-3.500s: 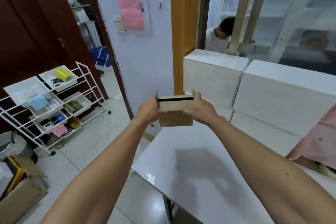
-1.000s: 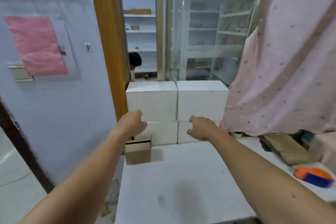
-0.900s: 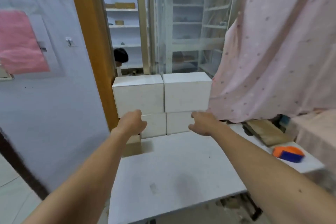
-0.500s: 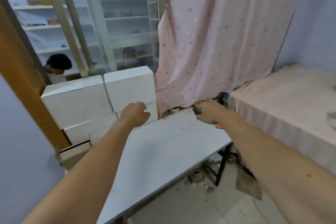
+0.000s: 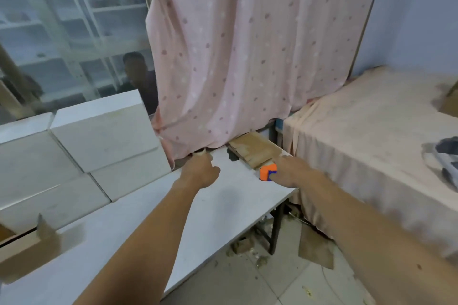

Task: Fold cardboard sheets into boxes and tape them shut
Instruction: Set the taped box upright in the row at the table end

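My right hand [image 5: 295, 171] reaches over the orange and blue tape dispenser [image 5: 265, 173] at the table's far right edge; its thumb presses the blue side and its fingers curl over the top, hiding most of the dispenser. My left hand [image 5: 201, 173] hovers over the white table [image 5: 148, 228] with loosely curled fingers and holds nothing. A stack of flat brown cardboard sheets [image 5: 252, 148] lies just beyond the dispenser. A folded cardboard box [image 5: 27, 252] with open flaps stands at the table's near left corner.
White boxes [image 5: 99, 131] are stacked along the table's left back. A pink curtain [image 5: 235, 57] hangs behind, with a small tape roll [image 5: 200, 153] at its hem. A bed with a peach cover [image 5: 371, 136] stands right. A person [image 5: 138, 74] sits behind glass.
My view has swung right, away from the box, which was put down at the table's left corner. My right hand has dropped onto the tape dispenser; my left hand stays empty.
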